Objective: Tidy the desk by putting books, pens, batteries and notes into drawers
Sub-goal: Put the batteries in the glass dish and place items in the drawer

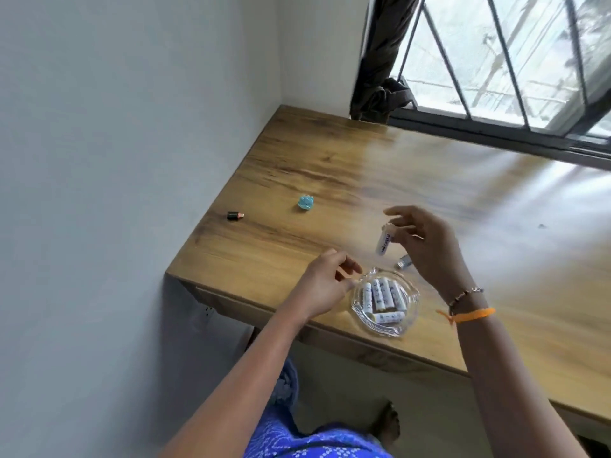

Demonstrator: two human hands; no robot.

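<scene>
My right hand (426,246) hangs above the wooden desk (330,180) pinching one white battery (384,241) between thumb and fingertips, other fingers loosely spread, battery tilted just above the glass dish (410,299). My left hand (322,285) sits at the dish's left rim, fingers curled and pinching it; the dish near the desk's front edge holds a handful of white batteries (383,297). A silver battery (404,261) lies just behind the dish, a black battery (235,215) and a small blue object (305,202) well apart toward the wall side.
</scene>
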